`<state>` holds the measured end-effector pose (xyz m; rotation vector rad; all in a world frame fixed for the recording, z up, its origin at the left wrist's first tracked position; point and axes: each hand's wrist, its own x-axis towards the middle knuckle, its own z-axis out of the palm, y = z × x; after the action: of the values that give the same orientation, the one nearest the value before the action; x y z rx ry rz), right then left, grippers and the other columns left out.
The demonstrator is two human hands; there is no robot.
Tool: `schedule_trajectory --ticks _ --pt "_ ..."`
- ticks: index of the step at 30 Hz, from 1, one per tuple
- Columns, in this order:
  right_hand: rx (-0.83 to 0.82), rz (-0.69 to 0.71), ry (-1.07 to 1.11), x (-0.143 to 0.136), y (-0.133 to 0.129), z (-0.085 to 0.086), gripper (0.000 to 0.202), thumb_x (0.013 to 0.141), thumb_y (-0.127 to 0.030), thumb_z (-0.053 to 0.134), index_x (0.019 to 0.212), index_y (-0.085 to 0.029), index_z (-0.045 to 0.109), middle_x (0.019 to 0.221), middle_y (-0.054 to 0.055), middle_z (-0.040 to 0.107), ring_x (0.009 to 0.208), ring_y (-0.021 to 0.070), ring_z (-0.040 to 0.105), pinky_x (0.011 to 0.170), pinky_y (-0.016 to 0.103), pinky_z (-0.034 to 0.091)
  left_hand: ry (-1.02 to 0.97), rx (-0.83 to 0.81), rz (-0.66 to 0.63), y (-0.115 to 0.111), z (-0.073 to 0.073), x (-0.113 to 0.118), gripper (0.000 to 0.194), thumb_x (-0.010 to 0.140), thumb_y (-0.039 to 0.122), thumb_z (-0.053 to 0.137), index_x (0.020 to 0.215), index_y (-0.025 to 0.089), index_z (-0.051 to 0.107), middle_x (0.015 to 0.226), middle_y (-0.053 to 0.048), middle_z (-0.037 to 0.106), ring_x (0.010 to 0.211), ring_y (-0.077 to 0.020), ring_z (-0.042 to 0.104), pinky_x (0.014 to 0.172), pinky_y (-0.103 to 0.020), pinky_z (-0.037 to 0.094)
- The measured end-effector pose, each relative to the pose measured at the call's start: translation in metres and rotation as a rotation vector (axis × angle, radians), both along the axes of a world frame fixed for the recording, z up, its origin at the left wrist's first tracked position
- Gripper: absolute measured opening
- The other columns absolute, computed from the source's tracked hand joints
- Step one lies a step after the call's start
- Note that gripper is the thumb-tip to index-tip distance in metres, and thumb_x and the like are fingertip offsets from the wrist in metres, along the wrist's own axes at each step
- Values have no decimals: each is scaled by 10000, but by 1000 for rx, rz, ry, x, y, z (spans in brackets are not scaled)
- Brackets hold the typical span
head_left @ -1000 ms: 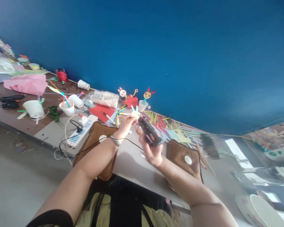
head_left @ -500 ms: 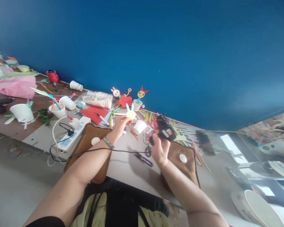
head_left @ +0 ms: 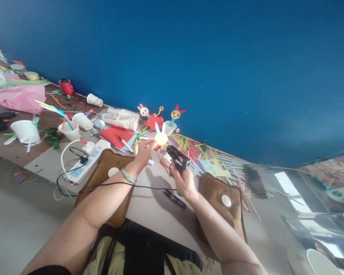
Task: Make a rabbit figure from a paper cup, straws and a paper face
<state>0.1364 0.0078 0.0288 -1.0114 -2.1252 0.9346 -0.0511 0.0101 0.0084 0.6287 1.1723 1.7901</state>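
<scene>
Between the fingertips of my left hand [head_left: 147, 151] is a yellow paper rabbit head [head_left: 161, 139] with pale blue ears. My right hand [head_left: 185, 181] is wrapped round the grip of a black glue gun [head_left: 178, 157], its nozzle pointing toward the rabbit head, apart from it as far as I can see. Behind the gun, a white paper cup [head_left: 167, 159] is partly hidden. Dark thread snips [head_left: 174, 199] lie on the table below my right hand. A black cord [head_left: 149, 187] runs across my left forearm toward the gun.
A white power strip [head_left: 88, 162] and a brown cushion [head_left: 110, 158] lie left; another brown cushion [head_left: 218, 206] lies right. Finished paper figures [head_left: 154, 121] stand near the blue wall. Stacked paper cups [head_left: 122, 119], red paper [head_left: 116, 136] and coloured sticks [head_left: 186, 145] cover the back.
My right hand has brought the glue gun leftward, close to the rabbit head, and turned its nozzle toward it. My left hand still holds the head. The view has shifted slightly.
</scene>
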Motion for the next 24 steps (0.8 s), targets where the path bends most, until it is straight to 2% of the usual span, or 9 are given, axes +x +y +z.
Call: schedule_trajectory --ticks 4,7,11,15,19,24 --pt "30 21 -51 3 6 -7 363 965 -428 450 709 -219 600 606 31 625 577 188 598 587 312 483 35 13 34 0 -4 0 208 658 350 707 744 167 756 714 -55 750 718 -195 708 744 -332 560" --pt "72 48 -50 4 8 -12 294 966 -411 459 876 -214 657 630 39 634 612 216 618 623 341 512 60 20 31 0 -5 0 200 654 358 711 719 173 752 705 -50 746 699 -187 696 728 -324 555" --pt "106 77 -84 5 8 -16 296 972 -371 456 1054 -184 669 734 79 675 766 263 671 736 393 547 97 34 29 -4 -1 1 193 680 348 708 723 166 752 703 -46 736 683 -166 672 706 -300 533" --pt "135 92 -68 6 8 -15 351 972 -319 460 1228 -167 646 952 132 720 931 289 692 836 425 557 156 62 6 -7 2 2 186 709 344 708 699 162 742 689 -41 720 664 -150 645 682 -283 511" --pt "130 110 -50 6 8 -16 363 973 -295 463 1251 -155 647 1093 159 716 1025 303 686 902 449 552 159 43 8 -7 0 2 189 698 356 713 682 169 737 664 -40 715 649 -159 650 677 -295 522" --pt "102 120 -85 7 8 -21 358 983 -335 465 1247 -152 624 1078 136 724 997 275 689 907 408 542 127 12 10 -5 -6 2 230 671 399 752 691 171 732 660 -46 716 640 -173 666 681 -314 549"
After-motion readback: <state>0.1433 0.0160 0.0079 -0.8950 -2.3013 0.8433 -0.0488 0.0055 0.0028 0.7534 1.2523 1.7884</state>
